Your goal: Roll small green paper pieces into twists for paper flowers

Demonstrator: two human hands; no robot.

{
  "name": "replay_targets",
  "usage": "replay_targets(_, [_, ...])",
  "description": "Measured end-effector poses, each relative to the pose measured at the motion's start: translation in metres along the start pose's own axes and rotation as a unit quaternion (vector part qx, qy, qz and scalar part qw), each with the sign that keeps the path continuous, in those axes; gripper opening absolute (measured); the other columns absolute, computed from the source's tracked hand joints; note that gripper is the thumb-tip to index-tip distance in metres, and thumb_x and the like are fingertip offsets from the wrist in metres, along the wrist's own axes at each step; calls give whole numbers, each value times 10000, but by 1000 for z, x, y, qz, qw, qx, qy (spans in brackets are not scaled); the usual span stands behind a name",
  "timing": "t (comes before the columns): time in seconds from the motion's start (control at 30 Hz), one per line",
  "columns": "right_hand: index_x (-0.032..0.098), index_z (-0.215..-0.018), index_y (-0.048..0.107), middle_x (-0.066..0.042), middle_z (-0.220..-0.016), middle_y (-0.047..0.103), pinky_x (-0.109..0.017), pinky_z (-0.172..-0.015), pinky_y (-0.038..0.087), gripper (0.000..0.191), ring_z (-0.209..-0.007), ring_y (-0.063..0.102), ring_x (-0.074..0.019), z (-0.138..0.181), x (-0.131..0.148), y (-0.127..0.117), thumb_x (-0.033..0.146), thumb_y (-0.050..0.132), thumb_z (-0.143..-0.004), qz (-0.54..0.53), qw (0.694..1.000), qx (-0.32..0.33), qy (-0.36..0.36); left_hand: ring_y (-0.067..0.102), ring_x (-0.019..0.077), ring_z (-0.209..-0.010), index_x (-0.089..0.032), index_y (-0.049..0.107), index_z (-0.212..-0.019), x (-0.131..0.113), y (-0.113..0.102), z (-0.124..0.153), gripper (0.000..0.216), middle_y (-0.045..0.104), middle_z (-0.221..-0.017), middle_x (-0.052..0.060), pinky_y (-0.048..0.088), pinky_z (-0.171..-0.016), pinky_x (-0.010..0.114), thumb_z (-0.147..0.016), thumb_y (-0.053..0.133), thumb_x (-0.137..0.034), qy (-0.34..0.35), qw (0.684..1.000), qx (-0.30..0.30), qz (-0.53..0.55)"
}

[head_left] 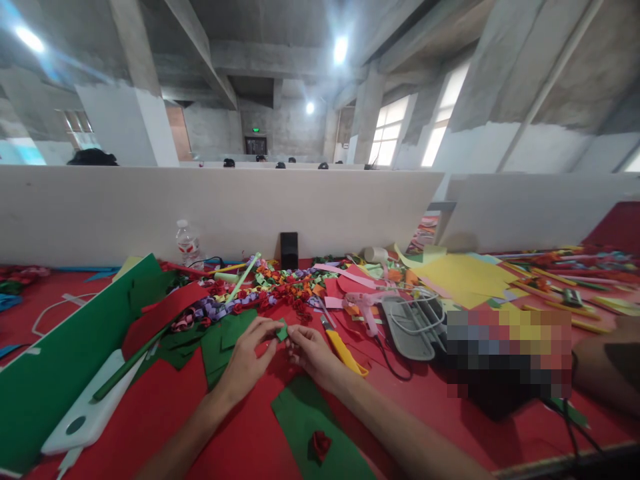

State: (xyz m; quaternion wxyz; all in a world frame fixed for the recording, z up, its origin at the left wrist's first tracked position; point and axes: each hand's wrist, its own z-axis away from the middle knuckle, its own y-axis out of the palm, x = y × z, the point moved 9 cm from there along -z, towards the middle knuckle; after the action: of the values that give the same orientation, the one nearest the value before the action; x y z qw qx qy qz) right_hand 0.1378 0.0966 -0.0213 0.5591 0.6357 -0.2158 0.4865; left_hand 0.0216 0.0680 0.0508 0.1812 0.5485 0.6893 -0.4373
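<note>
Left hand (249, 351) and right hand (311, 349) pinch a small green paper scrap (283, 331) between fingertips above the red bench (165, 407); its shape is mostly hidden, and a pixelated patch (509, 352) masks things to the right

No legible text; water bottle (189, 244) label unreadable

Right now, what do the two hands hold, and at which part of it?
Both hands pinch one small green paper piece: the left hand grips its left edge, the right hand its right edge, with the fingertips.
</note>
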Motion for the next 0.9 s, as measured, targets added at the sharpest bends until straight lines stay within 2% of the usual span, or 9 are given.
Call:
replay_targets(0.1, [144,-736,636,35,-606,551,-187,-479,356,359,-499,465,-67,-1,7,-2,477,771,-721,60,997,-12,-48,622,192,-1052,-226,652,-1069,8,3,-1,238,573,-1117,77,546,-871,300,-892,500,-177,-26,998,0,60])
replay_targets(0.27, [137,-719,658,16,-591,584,-223,-506,361,384,-497,472,-88,-1,18,1,515,707,-765,161,981,-5,-110,646,187,-977,-209,669,-1037,11,5,-1,212,603,-1041,74,550,-853,298,-882,527,-186,-27,995,2,94])
replay_targets(0.47, [136,-704,655,15,-583,591,-223,-513,361,397,-493,479,-91,1,22,3,524,678,-786,203,972,-6,-115,647,187,-972,-204,704,-990,10,1,-2,191,603,-1041,73,554,-826,283,-877,551,-200,-24,996,3,80])
replay_targets(0.67, [146,-734,655,39,-541,555,-217,-499,373,378,-464,478,-90,1,18,5,520,684,-778,193,976,-2,-101,641,175,-897,-247,720,-1027,-4,1,-1,270,632,-962,47,544,-811,284,-843,571,-119,13,1000,20,-4])
replay_targets(0.73, [145,-739,659,34,-545,565,-218,-506,378,382,-471,482,-92,1,19,5,524,670,-792,199,974,-3,-104,645,168,-861,-244,736,-973,-1,-1,0,226,643,-949,45,544,-784,267,-841,589,-135,8,1000,1,-5])
replay_targets(0.9, [141,-755,666,7,-612,606,-226,-529,395,397,-517,509,-101,4,26,9,524,615,-848,192,973,14,-129,666,175,-849,-205,743,-876,16,-12,0,127,663,-937,58,546,-703,230,-833,624,-201,-39,995,-63,69])
